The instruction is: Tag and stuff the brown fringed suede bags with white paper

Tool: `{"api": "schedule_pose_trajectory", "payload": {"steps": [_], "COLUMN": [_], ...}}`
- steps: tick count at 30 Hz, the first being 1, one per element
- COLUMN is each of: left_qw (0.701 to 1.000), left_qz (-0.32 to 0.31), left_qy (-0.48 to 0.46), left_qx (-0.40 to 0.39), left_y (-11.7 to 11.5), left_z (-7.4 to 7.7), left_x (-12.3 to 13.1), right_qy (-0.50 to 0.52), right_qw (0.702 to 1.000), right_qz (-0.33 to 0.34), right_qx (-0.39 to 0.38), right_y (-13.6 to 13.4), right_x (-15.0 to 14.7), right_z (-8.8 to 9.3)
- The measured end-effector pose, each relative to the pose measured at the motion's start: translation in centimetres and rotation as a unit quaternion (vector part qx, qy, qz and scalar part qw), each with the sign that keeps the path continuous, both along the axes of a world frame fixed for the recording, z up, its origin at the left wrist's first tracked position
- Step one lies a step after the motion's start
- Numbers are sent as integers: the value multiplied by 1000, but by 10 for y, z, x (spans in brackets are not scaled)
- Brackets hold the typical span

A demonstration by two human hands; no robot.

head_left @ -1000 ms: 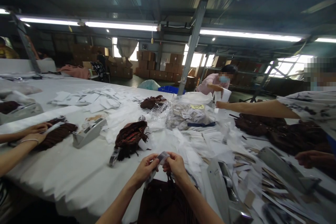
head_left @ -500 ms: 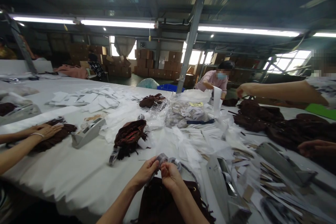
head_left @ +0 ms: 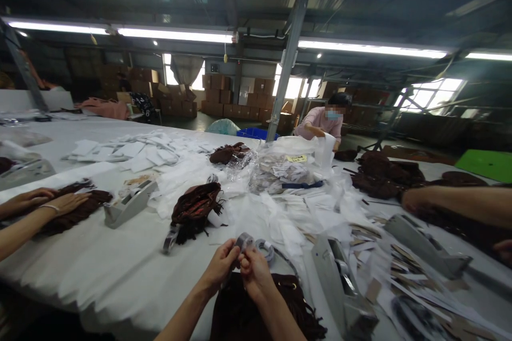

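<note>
My left hand [head_left: 219, 264] grips a roll of clear tape [head_left: 244, 240] by its edge. My right hand [head_left: 256, 272] is closed in a pinch right against that roll, its fingertips meeting those of the left; whatever is between them is too small to see. Just behind the right hand lies a second tape roll [head_left: 264, 250]. Under both forearms rests a dark brown bag [head_left: 236, 309] with fringe and metal eyelets, partly covered by my right arm. A grey strap or cord curves from behind the hands towards the bag.
Grey tape dispensers [head_left: 344, 282] stand at right, another dispenser [head_left: 130, 205] at left. A brown fringed bag [head_left: 196, 208] lies ahead, by a plastic bag of paper scraps [head_left: 288, 170]. White sheets [head_left: 132, 149] are piled farther back. Co-workers' hands [head_left: 66, 205] are on both sides.
My hands stay together at the tape roll, with the right fingers shifted slightly. At right, a co-worker's arm has come down and nearer over the brown goods. The view has turned slightly.
</note>
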State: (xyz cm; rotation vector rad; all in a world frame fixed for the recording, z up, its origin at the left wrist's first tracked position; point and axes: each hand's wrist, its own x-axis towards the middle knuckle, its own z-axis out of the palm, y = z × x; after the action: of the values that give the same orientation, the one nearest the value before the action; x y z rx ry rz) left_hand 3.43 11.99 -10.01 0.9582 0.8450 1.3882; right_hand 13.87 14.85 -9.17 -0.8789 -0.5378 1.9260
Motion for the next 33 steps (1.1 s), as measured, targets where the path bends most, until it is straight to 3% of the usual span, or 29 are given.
{"api": "schedule_pose_trajectory", "payload": {"steps": [3, 5, 6, 8, 10, 11, 13, 15, 18, 23, 29, 33], "left_qw": [999, 998, 998, 997, 996, 995, 995, 995, 993, 993, 988, 952], "left_qz": [7, 8, 8, 5, 3, 2, -3, -2, 13, 49, 92, 108], "left_qy": [-28, -39, -43, -51, -59, -62, -67, -75, -95, -54, 118, 284], "left_qx": [-23, -43, -52, -65, -71, -73, -71, -68, -71, -97, -48, 44], "left_y": [4, 6, 7, 8, 7, 7, 5, 4, 5, 14, 10, 7], "left_z": [2, 4, 5, 8, 12, 14, 16, 15, 8, -5, -7, 1], "left_x": [-3, -8, -10, -12, -11, -9, -4, 1, 6, 14, 21, 13], "right_qy": [-62, -193, -277, -428, -536, -580, -649, -683, -688, -686, -687, -696], "right_qw": [996, 963, 923, 797, 667, 616, 543, 502, 486, 520, 541, 530], "right_qz": [-29, -45, -43, -20, 9, 16, 14, -3, -50, -118, -151, -142], "right_qx": [61, 181, 264, 426, 517, 533, 533, 531, 537, 496, 461, 463], "right_y": [-7, -10, -10, -9, -7, -5, -4, -4, -8, -9, -11, -22], "right_x": [5, 14, 20, 29, 34, 35, 35, 31, 25, 21, 34, 40], "right_z": [0, 3, 4, 7, 10, 11, 11, 7, -4, -23, -33, -31]}}
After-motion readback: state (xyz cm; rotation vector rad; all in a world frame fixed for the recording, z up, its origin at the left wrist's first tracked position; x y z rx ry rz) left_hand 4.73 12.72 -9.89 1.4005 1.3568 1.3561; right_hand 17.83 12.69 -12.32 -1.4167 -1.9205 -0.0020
